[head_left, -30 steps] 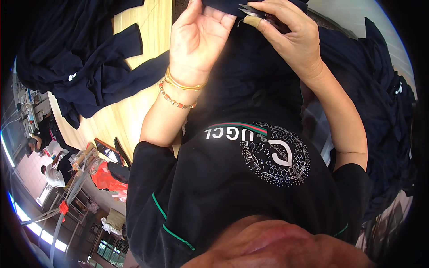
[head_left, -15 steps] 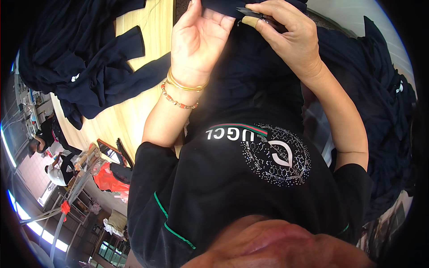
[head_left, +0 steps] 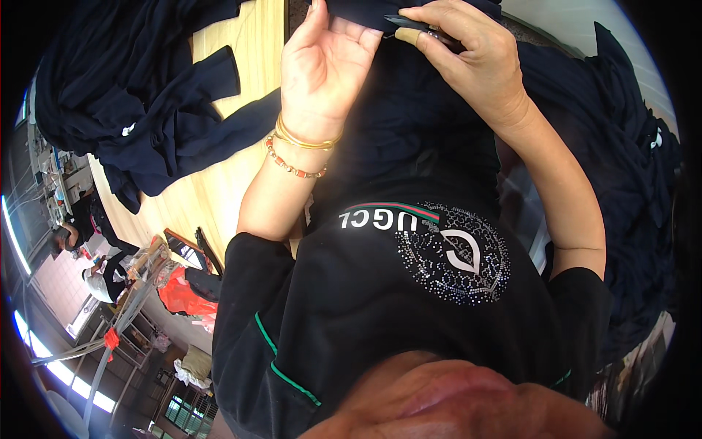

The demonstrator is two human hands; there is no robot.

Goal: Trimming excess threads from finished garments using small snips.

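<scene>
At the top middle, dark navy cloth (head_left: 360, 14) is held by my left hand (head_left: 322, 69), palm up with the thumb raised and the fingers curled at its edge. My right hand (head_left: 482, 66) is closed around small dark thread snips (head_left: 401, 22). Their pointed tip lies against the cloth, just right of my left fingertips. A tan cover (head_left: 407, 34) wraps the tip of my right thumb. Whether the blades are parted is too small to tell. More of the navy cloth hangs down in front of my black shirt.
To the left, a pale wooden table (head_left: 245, 66) carries a heap of navy garments (head_left: 146, 102). Another navy pile (head_left: 607, 146) lies on the right. Further off at the left are two people (head_left: 99, 282) and a red plastic bag (head_left: 179, 293).
The tip of the snips has shifted slightly left along the cloth edge. Both hands keep their hold, and the whole view has tilted a little.
</scene>
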